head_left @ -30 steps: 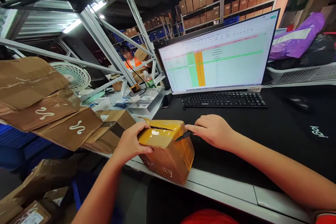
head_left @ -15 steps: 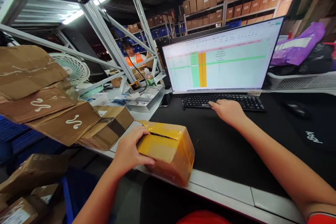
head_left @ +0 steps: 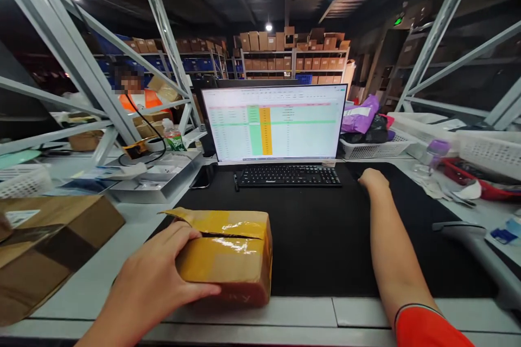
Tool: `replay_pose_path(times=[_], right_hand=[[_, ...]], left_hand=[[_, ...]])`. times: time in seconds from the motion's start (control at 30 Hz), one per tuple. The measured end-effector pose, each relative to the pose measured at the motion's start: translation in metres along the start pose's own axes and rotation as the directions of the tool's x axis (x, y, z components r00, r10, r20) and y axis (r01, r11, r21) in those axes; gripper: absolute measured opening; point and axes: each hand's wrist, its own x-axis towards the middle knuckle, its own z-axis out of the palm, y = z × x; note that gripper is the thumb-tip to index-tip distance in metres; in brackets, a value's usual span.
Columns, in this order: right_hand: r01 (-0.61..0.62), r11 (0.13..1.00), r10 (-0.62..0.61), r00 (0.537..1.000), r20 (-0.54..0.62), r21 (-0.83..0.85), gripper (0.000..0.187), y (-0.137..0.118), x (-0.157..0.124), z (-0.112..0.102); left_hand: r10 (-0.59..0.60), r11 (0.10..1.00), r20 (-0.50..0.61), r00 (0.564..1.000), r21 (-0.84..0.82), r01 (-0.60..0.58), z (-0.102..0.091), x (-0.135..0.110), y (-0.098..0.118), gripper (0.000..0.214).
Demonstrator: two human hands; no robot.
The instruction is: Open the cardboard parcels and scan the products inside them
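Note:
My left hand [head_left: 157,268] grips the near left side of a cardboard box [head_left: 228,260], thumb on the front face and fingers over the top. Yellow tape covers the box, and a dark slit runs between its top flaps. The box stands at the front edge of the desk, partly on a black desk mat [head_left: 317,244]. To the right of the black keyboard [head_left: 291,175], my right hand [head_left: 374,180] is curled over the spot of the computer mouse, which it hides. Behind the keyboard, a monitor [head_left: 301,135] displays a coloured spreadsheet.
More cardboard boxes [head_left: 61,244] stand at the left. A phone [head_left: 202,177], a pen [head_left: 236,181] and a grey tray [head_left: 158,181] lie near the keyboard. At right are a barcode scanner [head_left: 480,249] and white baskets [head_left: 378,146]. A person in an orange vest [head_left: 150,98] is beyond the frame.
My right hand has gone from the keyboard to the mouse on its right. The view has swung right and levelled. My left hand still holds the box, now squarer to the desk edge.

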Motion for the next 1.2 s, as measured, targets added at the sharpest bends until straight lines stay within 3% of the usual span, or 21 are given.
replay_pose_path(times=[0.17,0.33,0.4,0.47,0.53,0.57,0.67,0.73,0.8,0.87,0.97,1.0,1.07,1.13,1.2], right_hand=[[0.008,0.995,-0.007,1.0,-0.012,0.103,0.039,-0.022,-0.002,0.0],[0.207,0.935,-0.211,0.977,-0.018,0.286,0.034,-0.089,-0.008,0.004],[0.37,0.837,-0.395,0.918,-0.023,0.403,0.034,-0.125,-0.03,0.013],[0.58,0.628,-0.646,0.761,-0.069,0.518,0.053,-0.155,-0.06,0.021],[0.654,0.551,-0.739,0.671,-0.061,0.519,0.061,-0.173,-0.089,0.025],[0.666,0.55,-0.757,0.653,-0.038,0.503,0.062,-0.178,-0.099,0.024],[0.663,0.57,-0.768,0.64,0.027,0.486,0.065,-0.179,-0.113,0.015],[0.642,0.57,-0.773,0.63,0.07,0.512,0.069,-0.175,-0.109,0.009],[0.628,0.541,-0.8,0.59,0.111,0.56,0.073,-0.169,-0.097,0.007],[0.627,0.459,-0.857,0.5,0.127,0.63,0.078,-0.161,-0.084,0.009],[0.612,0.357,-0.914,0.383,0.131,0.706,0.081,-0.151,-0.07,0.016],[0.619,0.36,-0.915,0.379,0.136,0.698,0.081,-0.149,-0.069,0.019],[0.662,0.42,-0.889,0.436,0.136,0.621,0.08,-0.152,-0.074,0.023],[0.712,0.495,-0.849,0.519,0.1,0.498,0.068,-0.159,-0.085,0.025],[0.744,0.549,-0.817,0.573,0.059,0.379,0.053,-0.167,-0.097,0.028]], left_hand=[[0.056,0.995,0.04,0.998,-0.088,-0.053,0.014,0.032,0.026,0.075],[-0.021,0.996,0.111,0.994,-0.083,0.031,0.029,0.045,0.037,0.072],[-0.045,0.995,0.129,0.991,-0.083,0.056,0.031,0.045,0.036,0.072],[-0.056,0.994,0.138,0.989,-0.087,0.068,0.032,0.042,0.035,0.074],[-0.053,0.993,0.127,0.99,-0.098,0.066,0.031,0.038,0.035,0.078],[-0.038,0.993,0.107,0.994,-0.108,0.05,0.031,0.036,0.035,0.081],[0.029,0.99,-0.018,0.999,-0.134,-0.031,0.031,0.03,0.036,0.09],[0.058,0.989,-0.119,0.991,-0.125,-0.073,0.033,0.029,0.035,0.089],[0.092,0.989,-0.242,0.966,-0.087,-0.116,0.036,0.031,0.034,0.083],[0.145,0.986,-0.394,0.907,-0.017,-0.165,0.041,0.032,0.031,0.072],[0.24,0.969,-0.604,0.76,0.098,-0.227,0.051,0.02,0.025,0.036],[0.277,0.958,-0.645,0.712,0.125,-0.26,0.056,0.011,0.023,0.024],[0.339,0.933,-0.681,0.65,0.151,-0.328,0.065,-0.01,0.02,0.011],[0.335,0.932,-0.655,0.677,0.123,-0.342,0.075,-0.032,0.021,0.009],[0.249,0.961,-0.583,0.774,0.049,-0.272,0.082,-0.052,0.024,0.013]])
